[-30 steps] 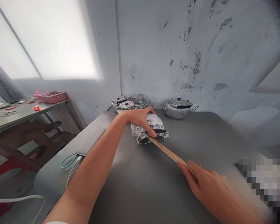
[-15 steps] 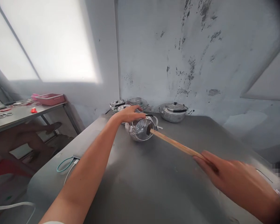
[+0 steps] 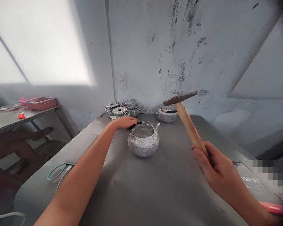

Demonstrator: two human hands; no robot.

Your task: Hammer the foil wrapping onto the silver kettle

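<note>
A dented silver teapot (image 3: 143, 146) without a lid stands upright on the grey table (image 3: 141, 194), its spout pointing to the back right. Behind its rim, on the left, my left hand (image 3: 127, 122) is closed around the black handle. My right hand (image 3: 209, 160) grips the wooden shaft of a hammer (image 3: 188, 122), which is raised to the right of the teapot and does not touch it. The dark metal head is at the top.
Several silver pots with lids stand at the back, among them one at the back right (image 3: 167, 116). A flat grey device (image 3: 83, 149) with cables lies on the left. A side table holds a pink basket (image 3: 41, 103). A phone (image 3: 254, 179) is at the right.
The teapot has gone from tilted, with its opening towards me, to upright. The hammer has come out of its opening and been lifted up to the right. The view has shifted slightly.
</note>
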